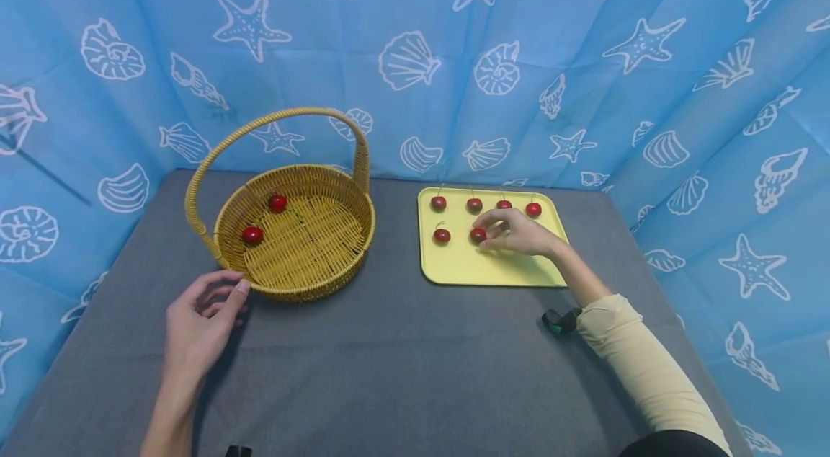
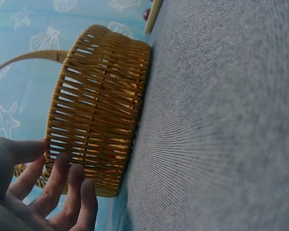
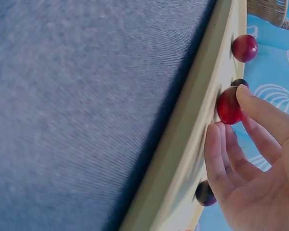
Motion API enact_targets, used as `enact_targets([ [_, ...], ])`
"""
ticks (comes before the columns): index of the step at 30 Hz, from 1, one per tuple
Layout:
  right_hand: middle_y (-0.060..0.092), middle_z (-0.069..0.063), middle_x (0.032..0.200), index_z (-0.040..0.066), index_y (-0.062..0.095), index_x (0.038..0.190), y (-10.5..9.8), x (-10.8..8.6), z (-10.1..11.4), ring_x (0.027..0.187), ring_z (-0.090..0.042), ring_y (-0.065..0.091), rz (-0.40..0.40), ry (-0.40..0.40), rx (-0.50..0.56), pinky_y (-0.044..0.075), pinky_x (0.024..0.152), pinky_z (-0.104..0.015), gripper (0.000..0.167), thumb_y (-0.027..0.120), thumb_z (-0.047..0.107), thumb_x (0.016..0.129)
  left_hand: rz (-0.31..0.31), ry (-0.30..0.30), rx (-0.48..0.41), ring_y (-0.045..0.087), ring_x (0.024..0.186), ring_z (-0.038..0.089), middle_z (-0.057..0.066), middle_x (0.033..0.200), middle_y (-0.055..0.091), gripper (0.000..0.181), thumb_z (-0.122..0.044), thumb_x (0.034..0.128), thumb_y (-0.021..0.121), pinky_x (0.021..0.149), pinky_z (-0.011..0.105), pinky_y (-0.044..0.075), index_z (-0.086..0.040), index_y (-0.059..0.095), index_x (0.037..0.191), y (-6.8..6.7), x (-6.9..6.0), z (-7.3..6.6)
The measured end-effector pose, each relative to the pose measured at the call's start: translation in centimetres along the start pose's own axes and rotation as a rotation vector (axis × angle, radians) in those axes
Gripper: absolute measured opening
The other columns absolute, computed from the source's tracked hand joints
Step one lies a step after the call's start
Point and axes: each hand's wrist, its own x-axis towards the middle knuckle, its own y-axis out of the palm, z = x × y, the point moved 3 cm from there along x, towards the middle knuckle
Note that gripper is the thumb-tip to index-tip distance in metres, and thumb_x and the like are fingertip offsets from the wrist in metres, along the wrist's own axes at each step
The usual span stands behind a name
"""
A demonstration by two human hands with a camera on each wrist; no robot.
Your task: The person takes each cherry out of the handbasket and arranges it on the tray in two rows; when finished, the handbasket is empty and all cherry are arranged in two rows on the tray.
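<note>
In the head view, the right hand [image 1: 515, 232] pinches a red cherry [image 1: 478, 234] between thumb and fingers, its tip gap narrow. That cherry is near the middle of a yellow tray [image 1: 454, 272], whose long axis runs parallel to the far edge of the grey surface [image 1: 389, 370]. The cherry is nearly round; its stem cannot be made out. Four cherries [image 1: 475, 205] line the tray's far edge, stems pointing away from the person; a single cherry [image 1: 442, 236] stands by its left edge, its stem bent to the right. The left hand [image 1: 204, 313] holds the near-left rim of a wicker basket [image 1: 311, 291] towards the surface's far-left corner. Its handle [image 1: 279, 113] arches from near left to far right over two cherries [image 1: 264, 220] beside the basket's left wall.

In the left wrist view, the thumb meets the rim and the other fingers curl by the outer wall; a red patch shows dimly through the weave. The tray is cut off at the top.

In the right wrist view, the thumb lies on the held cherry, which partly hides a darker one behind. Whether it is lifted cannot be told. The basket is cut off at top right.
</note>
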Motion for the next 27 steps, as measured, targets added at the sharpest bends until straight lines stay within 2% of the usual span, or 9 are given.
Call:
enact_targets([
  [3,0.074,-0.026,0.129,-0.003,0.070,0.131,-0.4,-0.1,0.3,0.109,-0.041,0.076,0.002,-0.005,0.012,0.065,0.084,-0.027,0.041,0.084,0.004,0.093,0.001,-0.001,-0.004,0.068,0.078,-0.005,0.013,0.123,0.076,0.034,-0.035,0.1075,0.070,0.067,0.018,0.062,-0.016,0.068,0.135,0.0,0.0,0.0],
  [8,0.071,-0.030,0.132,-0.008,0.066,0.134,-1.2,-0.3,1.0,0.114,-0.048,0.074,-0.019,-0.016,0.039,0.067,0.083,-0.027,0.042,0.081,0.001,0.095,-0.009,0.006,-0.005,0.068,0.077,-0.005,0.012,0.120,0.077,0.033,-0.033,0.1073,0.070,0.066,0.018,0.062,-0.015,0.068,0.134,0.1,-0.1,-0.1],
  [13,0.068,-0.031,0.136,-0.009,0.065,0.135,-1.7,-0.2,2.2,0.113,-0.046,0.075,-0.032,-0.026,0.047,0.066,0.083,-0.027,0.041,0.079,0.001,0.097,-0.017,0.019,-0.010,0.069,0.076,-0.004,0.007,0.113,0.077,0.032,-0.032,0.1068,0.071,0.066,0.018,0.062,-0.014,0.069,0.133,0.1,-0.1,-0.2],
  [22,0.066,-0.032,0.139,-0.005,0.068,0.135,-2.0,1.0,5.3,0.117,-0.043,0.073,-0.045,-0.064,0.091,0.065,0.092,-0.024,0.041,0.079,0.002,0.097,-0.011,0.016,-0.023,0.070,0.076,-0.003,-0.005,0.105,0.076,0.033,-0.033,0.1063,0.072,0.066,0.018,0.062,-0.014,0.069,0.133,0.0,-0.1,-0.1],
  [27,0.068,-0.025,0.139,0.003,0.070,0.134,-1.8,1.6,7.4,0.116,-0.033,0.072,-0.043,-0.069,0.091,0.065,0.095,-0.026,0.039,0.081,0.008,0.097,0.003,0.012,-0.029,0.070,0.078,-0.002,-0.010,0.104,0.075,0.034,-0.035,0.1063,0.072,0.067,0.018,0.063,-0.015,0.068,0.134,-0.1,-0.1,0.0],
])
